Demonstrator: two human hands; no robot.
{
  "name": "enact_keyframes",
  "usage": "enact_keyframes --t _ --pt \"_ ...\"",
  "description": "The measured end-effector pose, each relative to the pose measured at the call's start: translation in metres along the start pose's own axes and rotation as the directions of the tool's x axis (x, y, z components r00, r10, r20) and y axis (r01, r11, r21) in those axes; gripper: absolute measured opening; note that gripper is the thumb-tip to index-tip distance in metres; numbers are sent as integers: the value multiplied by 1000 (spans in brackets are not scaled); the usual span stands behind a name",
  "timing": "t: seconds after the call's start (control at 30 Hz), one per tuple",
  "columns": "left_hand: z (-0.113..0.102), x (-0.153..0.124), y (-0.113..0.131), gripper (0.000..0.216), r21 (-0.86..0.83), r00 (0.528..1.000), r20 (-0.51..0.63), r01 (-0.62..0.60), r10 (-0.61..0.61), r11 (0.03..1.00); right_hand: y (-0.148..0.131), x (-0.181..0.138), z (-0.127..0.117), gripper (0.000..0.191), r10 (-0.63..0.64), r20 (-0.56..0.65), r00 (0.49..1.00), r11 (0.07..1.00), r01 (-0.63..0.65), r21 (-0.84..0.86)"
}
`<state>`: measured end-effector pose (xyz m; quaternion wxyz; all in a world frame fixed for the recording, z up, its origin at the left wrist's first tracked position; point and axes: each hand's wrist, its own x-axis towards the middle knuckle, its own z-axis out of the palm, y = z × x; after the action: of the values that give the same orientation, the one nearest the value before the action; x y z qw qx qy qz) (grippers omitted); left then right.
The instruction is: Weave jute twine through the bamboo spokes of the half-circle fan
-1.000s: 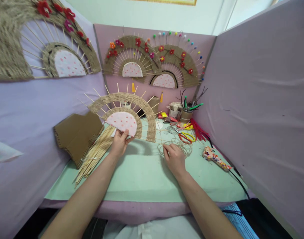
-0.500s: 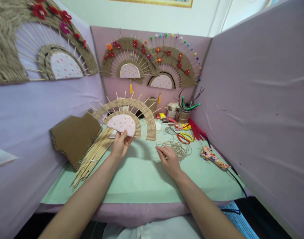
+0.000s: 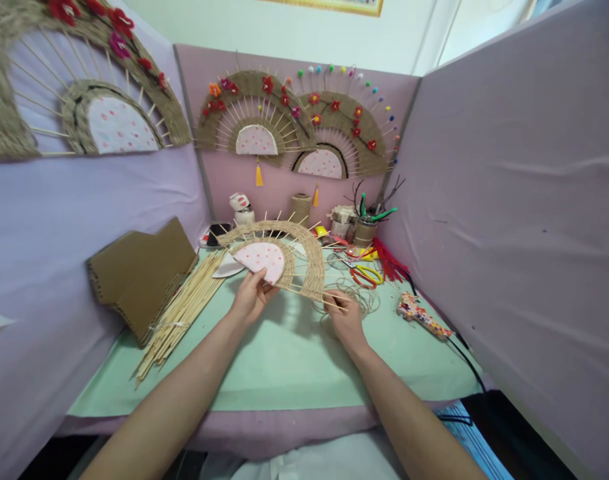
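A half-made fan [image 3: 304,257] of wooden sticks, woven twine and a pink dotted centre lies tilted low over the green mat [image 3: 284,360]. My left hand [image 3: 252,297] grips the fan at the bottom edge of its pink centre, fingers closed on it. My right hand [image 3: 343,319] pinches the end of a lower stick and the twine at the fan's right corner. A loose tangle of twine [image 3: 357,297] lies on the mat just behind that hand.
A bundle of bamboo sticks [image 3: 184,310] and stacked cardboard pieces [image 3: 139,273] lie at the left. Scissors [image 3: 364,272], red wires, a tool pot [image 3: 365,230] and a patterned glue gun [image 3: 419,315] sit at the right. Finished fans hang on the purple partition walls.
The fan has been tipped down from upright to nearly flat. My right hand moved left from the twine tangle to the fan's lower right corner.
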<state>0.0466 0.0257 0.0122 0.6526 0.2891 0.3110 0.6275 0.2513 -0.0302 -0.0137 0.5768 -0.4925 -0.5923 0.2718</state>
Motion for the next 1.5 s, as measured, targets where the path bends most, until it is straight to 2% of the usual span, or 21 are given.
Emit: enact_keyframes --t 0.13,0.23,0.4,0.53,0.63,0.73,0.83,0.9,1.23,1.37,1.5 --pt "-8 -1 -3 24 -8 999 -41 9 -9 1000 4 1 -1 25 40 -14 999 999 -40 5" --pt "-9 -2 -4 22 -23 997 -62 50 -52 998 5 2 0 26 80 35 996 995 -82 55" --pt "-10 -1 -9 14 -65 968 -128 208 -215 976 4 1 1 27 114 145 983 980 -135 145" --pt "-14 0 -10 8 -78 942 -121 306 -313 949 2 0 2 27 92 178 980 980 -121 161" --pt "-10 -6 -11 13 -52 917 10 399 -399 915 -1 0 3 27 64 179 982 984 -92 153" --pt "0 -19 -14 24 43 833 188 522 -520 852 -2 -1 3 26 40 204 978 989 -68 129" --pt "10 -31 -20 21 136 763 296 562 -575 816 -2 -2 5 25 14 242 970 993 -42 112" --pt "12 -35 -23 22 167 738 342 562 -582 810 -2 -3 6 25 -1 249 969 995 -24 98" --pt "5 -33 -25 26 144 765 366 516 -530 844 6 -6 6 26 -46 161 986 998 52 -32" --pt "5 -32 -22 20 131 814 323 466 -482 875 11 -7 -3 23 -76 141 987 991 90 -99" --pt "4 -29 -18 15 103 853 280 430 -441 897 11 -11 -14 18 -158 181 971 970 186 -153"
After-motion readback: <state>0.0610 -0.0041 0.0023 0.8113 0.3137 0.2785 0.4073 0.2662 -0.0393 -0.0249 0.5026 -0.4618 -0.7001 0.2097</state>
